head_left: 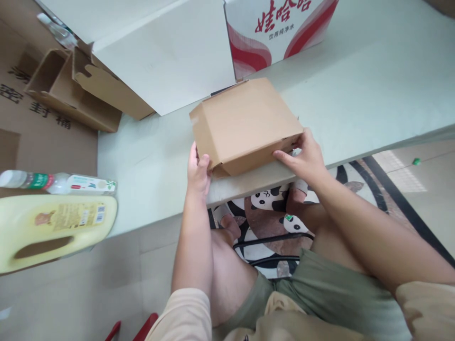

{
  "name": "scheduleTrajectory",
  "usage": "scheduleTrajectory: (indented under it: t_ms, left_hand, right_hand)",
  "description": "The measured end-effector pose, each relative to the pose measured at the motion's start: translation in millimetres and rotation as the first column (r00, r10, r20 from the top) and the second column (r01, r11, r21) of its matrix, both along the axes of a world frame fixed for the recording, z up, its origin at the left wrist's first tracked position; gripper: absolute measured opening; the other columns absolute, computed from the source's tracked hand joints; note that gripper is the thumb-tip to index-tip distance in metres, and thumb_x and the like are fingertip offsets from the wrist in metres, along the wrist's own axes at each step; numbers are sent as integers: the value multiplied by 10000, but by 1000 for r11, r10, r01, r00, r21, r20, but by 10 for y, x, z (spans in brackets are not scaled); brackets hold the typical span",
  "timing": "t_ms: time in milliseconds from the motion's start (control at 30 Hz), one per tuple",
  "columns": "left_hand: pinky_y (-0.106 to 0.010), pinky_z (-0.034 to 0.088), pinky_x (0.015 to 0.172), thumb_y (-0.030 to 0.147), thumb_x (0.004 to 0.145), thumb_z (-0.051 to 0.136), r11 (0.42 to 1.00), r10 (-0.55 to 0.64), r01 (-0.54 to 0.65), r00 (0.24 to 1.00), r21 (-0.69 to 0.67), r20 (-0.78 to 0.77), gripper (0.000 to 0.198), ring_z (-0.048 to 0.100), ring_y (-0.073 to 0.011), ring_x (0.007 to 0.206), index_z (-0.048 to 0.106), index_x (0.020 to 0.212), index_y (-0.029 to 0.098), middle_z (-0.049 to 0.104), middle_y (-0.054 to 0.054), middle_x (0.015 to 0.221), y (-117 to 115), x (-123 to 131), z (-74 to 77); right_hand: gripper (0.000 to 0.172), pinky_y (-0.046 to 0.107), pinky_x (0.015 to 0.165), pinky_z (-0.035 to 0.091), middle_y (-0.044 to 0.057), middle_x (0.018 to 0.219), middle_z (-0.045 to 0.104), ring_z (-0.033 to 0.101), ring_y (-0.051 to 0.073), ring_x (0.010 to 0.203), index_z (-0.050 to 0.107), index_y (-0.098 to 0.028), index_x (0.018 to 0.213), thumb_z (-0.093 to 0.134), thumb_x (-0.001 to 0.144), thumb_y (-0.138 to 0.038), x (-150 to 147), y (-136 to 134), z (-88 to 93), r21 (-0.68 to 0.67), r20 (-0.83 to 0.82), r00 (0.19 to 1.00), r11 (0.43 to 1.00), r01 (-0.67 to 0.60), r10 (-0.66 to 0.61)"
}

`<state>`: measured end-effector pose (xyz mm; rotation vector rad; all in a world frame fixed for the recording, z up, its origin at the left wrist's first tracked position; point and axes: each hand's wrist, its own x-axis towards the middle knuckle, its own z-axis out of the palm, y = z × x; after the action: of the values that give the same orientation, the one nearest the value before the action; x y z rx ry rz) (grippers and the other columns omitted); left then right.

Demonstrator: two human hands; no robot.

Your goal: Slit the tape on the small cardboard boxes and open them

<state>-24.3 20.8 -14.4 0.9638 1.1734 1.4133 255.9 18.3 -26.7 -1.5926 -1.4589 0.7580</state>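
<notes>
A brown cardboard box with slanted sides sits in front of me, near the front edge of the pale table. My left hand grips its near left corner, with the thumb on the side and the other fingers partly hidden behind it. At the near right corner, my right hand holds the box, its thumb along the front side and its fingers around the corner. The underside and contents of the box are hidden.
Behind it stand a white box and a red-and-white carton. Open cardboard pieces lie at the left. A clear bottle and a yellow jug rest at the table's left end. My legs are below the table edge.
</notes>
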Motion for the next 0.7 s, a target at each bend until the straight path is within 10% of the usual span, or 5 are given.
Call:
scheduleTrajectory:
  t_ms: [500, 700]
  left_hand:
    - [-275, 556, 715, 611, 622, 856, 975, 221, -215, 966, 64, -131, 602, 732, -204, 879, 707, 1042, 206, 763, -66, 980, 42, -10, -34]
    - [-273, 497, 610, 451, 746, 709, 977, 214, -212, 963, 27, -163, 271, 629, -153, 643, 697, 845, 199, 672, -15, 715, 41, -42, -34]
  right_hand:
    - [382, 441, 789, 535, 55, 907, 657, 614, 248, 875, 587, -240, 988, 629, 823, -582, -16, -37, 59, 101, -48, 998, 994, -30, 35]
    - [474, 396, 658, 478, 28, 693, 431, 522, 214, 703, 458, -258, 721, 392, 931, -678, 99, 13, -35, 167, -194, 975, 975, 145, -111]
